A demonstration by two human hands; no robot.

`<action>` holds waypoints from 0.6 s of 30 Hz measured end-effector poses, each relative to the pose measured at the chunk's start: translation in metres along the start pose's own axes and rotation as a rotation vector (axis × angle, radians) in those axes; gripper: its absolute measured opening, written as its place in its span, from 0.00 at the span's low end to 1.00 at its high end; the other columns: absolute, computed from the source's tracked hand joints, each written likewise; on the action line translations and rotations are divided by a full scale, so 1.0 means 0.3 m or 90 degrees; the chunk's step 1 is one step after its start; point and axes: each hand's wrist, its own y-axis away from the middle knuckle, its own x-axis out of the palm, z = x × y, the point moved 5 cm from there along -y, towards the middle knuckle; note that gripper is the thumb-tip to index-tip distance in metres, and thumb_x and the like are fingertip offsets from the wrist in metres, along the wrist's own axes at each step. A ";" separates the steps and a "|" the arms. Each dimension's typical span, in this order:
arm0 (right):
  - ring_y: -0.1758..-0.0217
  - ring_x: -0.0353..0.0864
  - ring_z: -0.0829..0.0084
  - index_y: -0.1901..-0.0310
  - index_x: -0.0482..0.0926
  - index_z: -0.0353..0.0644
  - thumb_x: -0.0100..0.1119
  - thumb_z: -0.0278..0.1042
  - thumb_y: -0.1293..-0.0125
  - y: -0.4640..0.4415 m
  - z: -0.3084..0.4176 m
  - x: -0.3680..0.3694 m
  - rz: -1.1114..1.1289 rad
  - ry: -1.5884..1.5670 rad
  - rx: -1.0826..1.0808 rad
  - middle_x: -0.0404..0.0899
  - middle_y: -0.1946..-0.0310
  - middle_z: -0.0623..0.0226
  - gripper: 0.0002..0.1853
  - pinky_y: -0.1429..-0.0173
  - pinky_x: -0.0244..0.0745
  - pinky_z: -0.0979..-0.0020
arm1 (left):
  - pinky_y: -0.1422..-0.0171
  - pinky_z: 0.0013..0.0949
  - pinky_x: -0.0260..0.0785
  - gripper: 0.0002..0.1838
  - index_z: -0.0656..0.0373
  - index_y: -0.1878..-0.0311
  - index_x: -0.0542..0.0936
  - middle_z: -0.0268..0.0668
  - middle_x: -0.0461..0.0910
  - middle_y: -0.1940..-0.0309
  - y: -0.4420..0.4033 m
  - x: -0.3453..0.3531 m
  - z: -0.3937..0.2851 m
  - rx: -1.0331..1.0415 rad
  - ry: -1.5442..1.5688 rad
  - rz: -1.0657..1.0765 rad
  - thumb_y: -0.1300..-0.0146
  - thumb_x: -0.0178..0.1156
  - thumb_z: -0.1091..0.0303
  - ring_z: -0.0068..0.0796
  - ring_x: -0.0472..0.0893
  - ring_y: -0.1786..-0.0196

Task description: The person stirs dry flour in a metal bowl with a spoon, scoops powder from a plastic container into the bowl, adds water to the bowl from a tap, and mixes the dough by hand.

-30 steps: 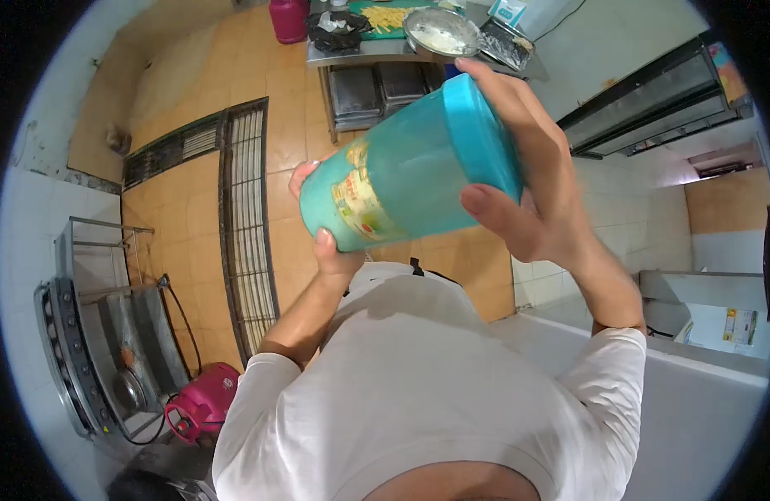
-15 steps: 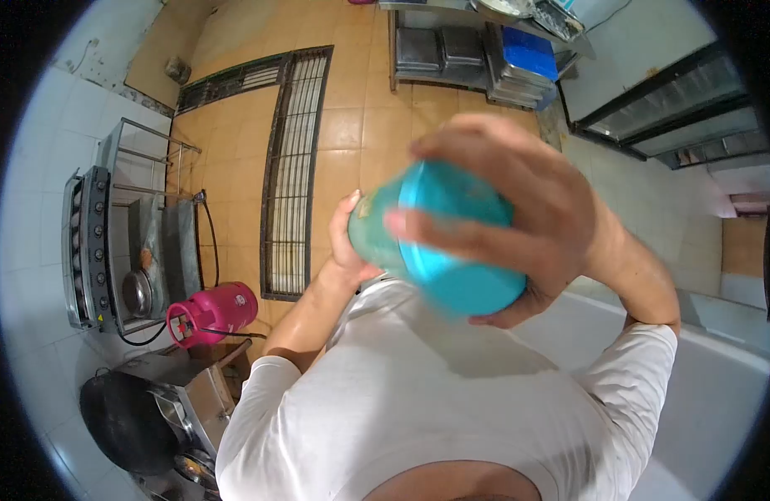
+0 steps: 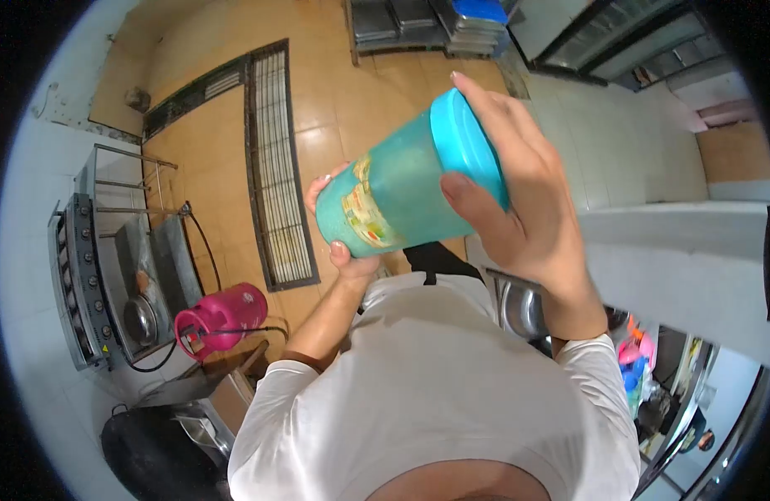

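A grey metal stove with black knobs stands at the left; right of it come a glossy pink gas cylinder and a long, dark-framed floor grate. The left hand is curled around the base of a translucent turquoise plastic jar with a yellow label, slanted in mid-air. The right hand, fingers partly spread, clasps its bright blue round lid.

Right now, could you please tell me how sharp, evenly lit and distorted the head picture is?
In the head view, the jar looks fairly sharp, though its label's small print is unreadable; also in the head view, a pale sheen lies on the floor, soft shading falls on the shirt, and the black border curves like a wide lens's.
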 end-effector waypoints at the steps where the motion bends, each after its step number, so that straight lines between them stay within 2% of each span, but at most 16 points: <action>1: 0.51 0.76 0.50 0.36 0.66 0.27 0.57 0.40 0.38 0.045 0.026 0.009 0.001 0.001 0.016 0.73 0.48 0.41 0.32 0.45 0.70 0.61 | 0.30 0.45 0.60 0.45 0.57 0.35 0.58 0.47 0.66 0.39 0.050 -0.018 -0.023 -0.015 -0.003 -0.009 0.50 0.55 0.35 0.43 0.69 0.37; 5: 0.51 0.76 0.50 0.36 0.66 0.27 0.58 0.40 0.38 0.200 0.111 0.014 -0.001 0.024 0.000 0.73 0.48 0.42 0.33 0.45 0.70 0.62 | 0.30 0.47 0.59 0.44 0.57 0.36 0.59 0.48 0.66 0.39 0.193 -0.067 -0.085 0.020 -0.022 0.017 0.49 0.54 0.35 0.44 0.68 0.36; 8: 0.51 0.76 0.50 0.36 0.66 0.28 0.58 0.41 0.40 0.323 0.172 0.000 -0.012 -0.003 -0.009 0.72 0.49 0.42 0.34 0.45 0.70 0.62 | 0.30 0.49 0.59 0.43 0.53 0.37 0.58 0.52 0.63 0.39 0.292 -0.068 -0.155 0.046 0.002 0.042 0.49 0.59 0.37 0.47 0.67 0.36; 11: 0.50 0.76 0.51 0.35 0.66 0.28 0.61 0.47 0.44 0.430 0.226 -0.033 -0.013 -0.067 0.005 0.72 0.49 0.43 0.39 0.45 0.71 0.62 | 0.30 0.49 0.60 0.43 0.53 0.37 0.58 0.51 0.64 0.40 0.397 -0.054 -0.226 0.087 0.016 0.054 0.50 0.59 0.38 0.47 0.67 0.36; 13: 0.50 0.76 0.51 0.36 0.67 0.28 0.63 0.52 0.47 0.515 0.245 -0.048 -0.026 -0.094 0.004 0.73 0.49 0.44 0.43 0.44 0.71 0.62 | 0.31 0.49 0.61 0.43 0.54 0.37 0.58 0.51 0.64 0.40 0.482 -0.070 -0.254 0.038 0.012 0.049 0.51 0.59 0.38 0.47 0.67 0.37; 16: 0.51 0.76 0.51 0.37 0.68 0.29 0.65 0.56 0.52 0.679 0.274 -0.072 -0.074 -0.106 -0.068 0.72 0.50 0.43 0.46 0.45 0.72 0.62 | 0.32 0.49 0.61 0.44 0.54 0.37 0.58 0.50 0.65 0.40 0.644 -0.072 -0.279 -0.028 0.029 0.045 0.52 0.60 0.39 0.47 0.67 0.37; 18: 0.52 0.77 0.51 0.37 0.69 0.29 0.65 0.55 0.52 0.802 0.297 -0.098 -0.081 -0.121 -0.060 0.72 0.50 0.42 0.45 0.47 0.73 0.62 | 0.32 0.49 0.62 0.44 0.55 0.37 0.59 0.50 0.65 0.39 0.770 -0.064 -0.294 -0.057 0.042 0.037 0.52 0.60 0.40 0.47 0.68 0.37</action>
